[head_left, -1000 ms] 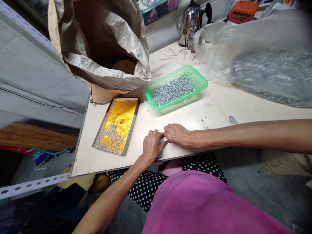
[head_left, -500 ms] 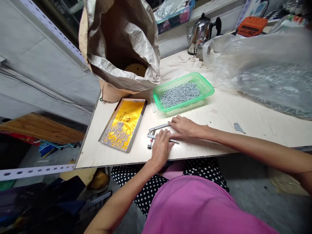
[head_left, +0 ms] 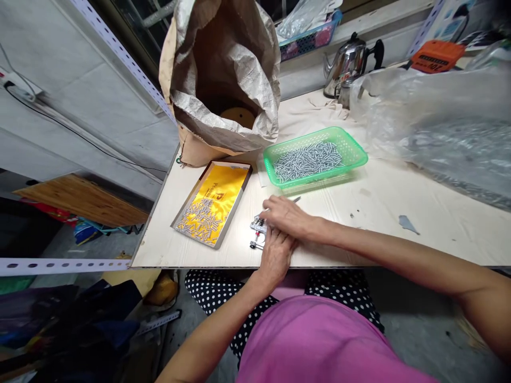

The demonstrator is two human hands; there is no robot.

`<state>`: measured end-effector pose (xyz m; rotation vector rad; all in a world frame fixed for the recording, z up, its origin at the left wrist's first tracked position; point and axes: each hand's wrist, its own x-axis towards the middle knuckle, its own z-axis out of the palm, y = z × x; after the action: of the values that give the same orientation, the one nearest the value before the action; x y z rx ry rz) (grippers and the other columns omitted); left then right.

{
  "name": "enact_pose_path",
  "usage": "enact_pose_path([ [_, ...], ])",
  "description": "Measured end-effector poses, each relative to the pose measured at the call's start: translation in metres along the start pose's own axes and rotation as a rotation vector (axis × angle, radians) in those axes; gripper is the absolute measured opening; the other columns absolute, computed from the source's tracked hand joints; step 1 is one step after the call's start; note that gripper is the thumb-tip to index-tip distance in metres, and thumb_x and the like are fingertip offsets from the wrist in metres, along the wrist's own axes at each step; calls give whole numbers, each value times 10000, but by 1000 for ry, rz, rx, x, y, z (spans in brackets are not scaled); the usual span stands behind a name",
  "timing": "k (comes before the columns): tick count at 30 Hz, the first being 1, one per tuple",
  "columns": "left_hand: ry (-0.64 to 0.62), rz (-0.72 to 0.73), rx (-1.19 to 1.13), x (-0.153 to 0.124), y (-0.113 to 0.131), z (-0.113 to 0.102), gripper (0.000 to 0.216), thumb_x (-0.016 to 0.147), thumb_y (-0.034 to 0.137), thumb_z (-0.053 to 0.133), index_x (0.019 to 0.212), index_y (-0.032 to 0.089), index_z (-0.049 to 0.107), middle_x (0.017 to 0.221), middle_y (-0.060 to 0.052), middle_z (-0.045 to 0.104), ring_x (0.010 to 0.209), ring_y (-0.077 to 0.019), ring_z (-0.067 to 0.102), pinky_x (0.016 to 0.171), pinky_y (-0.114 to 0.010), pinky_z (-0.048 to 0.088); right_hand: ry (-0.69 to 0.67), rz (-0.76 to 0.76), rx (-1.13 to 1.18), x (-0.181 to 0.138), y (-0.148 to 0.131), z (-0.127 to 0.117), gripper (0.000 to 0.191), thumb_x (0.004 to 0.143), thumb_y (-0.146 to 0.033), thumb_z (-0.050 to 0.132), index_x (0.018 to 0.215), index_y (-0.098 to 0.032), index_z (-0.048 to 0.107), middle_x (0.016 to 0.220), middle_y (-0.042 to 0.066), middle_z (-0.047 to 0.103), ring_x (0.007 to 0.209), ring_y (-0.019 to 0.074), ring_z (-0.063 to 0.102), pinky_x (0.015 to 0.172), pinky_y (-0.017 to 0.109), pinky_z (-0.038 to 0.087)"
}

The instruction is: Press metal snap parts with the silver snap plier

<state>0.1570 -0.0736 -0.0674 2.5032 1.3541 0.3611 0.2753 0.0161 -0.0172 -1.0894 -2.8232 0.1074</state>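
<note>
On the table by its front edge lies a metal hand tool [head_left: 257, 233] with a coil spring, a small red part and long handles. My left hand [head_left: 277, 252] holds it down from the near side, its fingers closed over the body. My right hand [head_left: 288, 217] lies across the upper part and presses on it, touching the left fingertips. Both hands hide most of the handles. To the left, a shallow box [head_left: 248, 178] with a yellow lining holds loose small metal pins [head_left: 202, 221]. Behind my hands, a green basket [head_left: 275, 183] contains many similar pins [head_left: 307, 159].
A big paper sack [head_left: 187, 125] stands open at the back left. Clear plastic bags [head_left: 447, 122] cover the right side. A steel kettle [head_left: 348, 64] and an orange box [head_left: 438, 56] are at the back. A grey scrap [head_left: 407, 223] lies on the table [head_left: 359, 244].
My right hand has come leftward and down over the tool, closer to my left hand. The long upper handle, visible before, is now mostly covered. The camera view has shifted slightly.
</note>
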Motion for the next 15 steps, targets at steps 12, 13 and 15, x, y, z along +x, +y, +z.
enact_pose_path([
  [12, -105, -119, -97, -2, -19, 30, 446, 844, 71, 376, 1175, 167, 659, 1134, -146, 684, 1044, -314, 621, 966, -494, 502, -5, -427, 104, 35, -37, 22, 152, 909, -165, 572, 777, -187, 644, 877, 52, 623, 861, 196, 460, 711, 335, 309],
  [13, -98, -120, -109, -1, -17, 29, 447, 855, 73, 368, 1180, 173, 658, 1126, -148, 684, 1032, -315, 624, 952, -496, 507, 21, -419, 163, 36, -39, 20, 148, 925, -190, 558, 808, -193, 646, 873, 43, 628, 856, 191, 471, 721, 329, 321],
  [15, -67, -105, -132, -2, -11, 23, 456, 877, 76, 366, 1215, 208, 642, 1139, -133, 679, 1054, -305, 617, 960, -481, 504, 108, -368, 295, 36, -43, 7, 170, 966, -239, 500, 887, -198, 646, 886, 36, 636, 854, 179, 497, 742, 315, 353],
])
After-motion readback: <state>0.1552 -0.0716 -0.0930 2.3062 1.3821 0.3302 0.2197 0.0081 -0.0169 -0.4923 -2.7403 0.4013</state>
